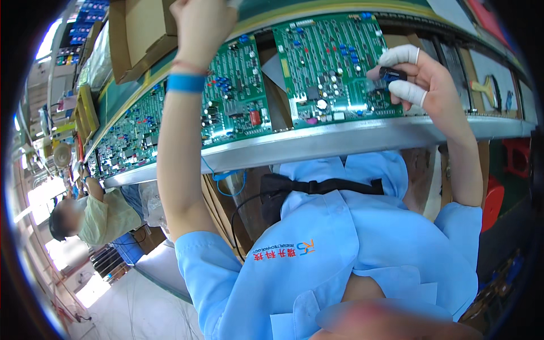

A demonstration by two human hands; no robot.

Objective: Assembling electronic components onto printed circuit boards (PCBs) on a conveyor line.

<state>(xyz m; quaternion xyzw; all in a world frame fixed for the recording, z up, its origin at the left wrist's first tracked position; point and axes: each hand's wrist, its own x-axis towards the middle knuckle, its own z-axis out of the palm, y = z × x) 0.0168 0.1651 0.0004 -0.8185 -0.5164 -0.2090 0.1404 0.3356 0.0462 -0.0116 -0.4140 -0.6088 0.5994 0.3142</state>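
Note:
My right hand, with white finger cots on thumb and finger, pinches a small black cylindrical capacitor. It hovers at the right edge of a green circuit board crowded with small parts. My left arm, with a blue wristband, reaches across a second green circuit board. At the top edge of the view, my left hand is cut off, so its fingers are mostly hidden. A cardboard box stands just left of that hand.
A metal rail runs along the near side of the line. More populated boards continue to the left, where another person sits. A yellow-handled brush lies at the right, and a red stool stands below.

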